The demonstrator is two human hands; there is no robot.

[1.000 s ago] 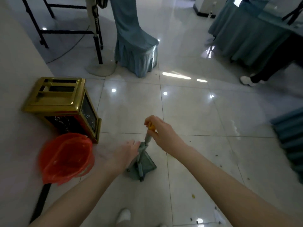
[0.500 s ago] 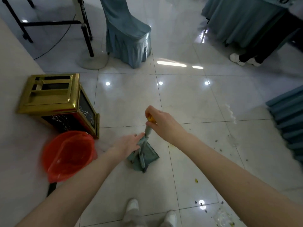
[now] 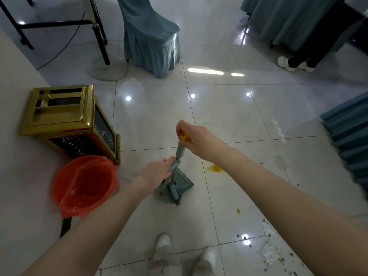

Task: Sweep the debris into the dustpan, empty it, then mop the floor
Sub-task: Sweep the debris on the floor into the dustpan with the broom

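Note:
A teal dustpan (image 3: 180,189) stands on the tiled floor in front of me, with a broom's thin handles rising out of it. My right hand (image 3: 202,142) is shut on the yellow-capped top of the teal handle (image 3: 180,152). My left hand (image 3: 157,172) reaches in from the left with its fingers stretched out, the fingertips resting on the lower joint of the handle. Dark and yellow debris (image 3: 267,250) is scattered over the floor at the lower right. A yellow smear (image 3: 216,168) lies just right of the dustpan.
A red bin lined with a red bag (image 3: 85,186) stands left of the dustpan, beside a gold and black trash bin (image 3: 65,118) against the wall. A covered chair (image 3: 151,36) and a fan base (image 3: 108,69) stand farther off. Another person's shoes (image 3: 294,63) show near the draped table (image 3: 294,18).
The view has tilted down, so my shoes and more debris now show. My left hand has slid right until its fingertips touch the handle's joint. My right hand keeps its grip.

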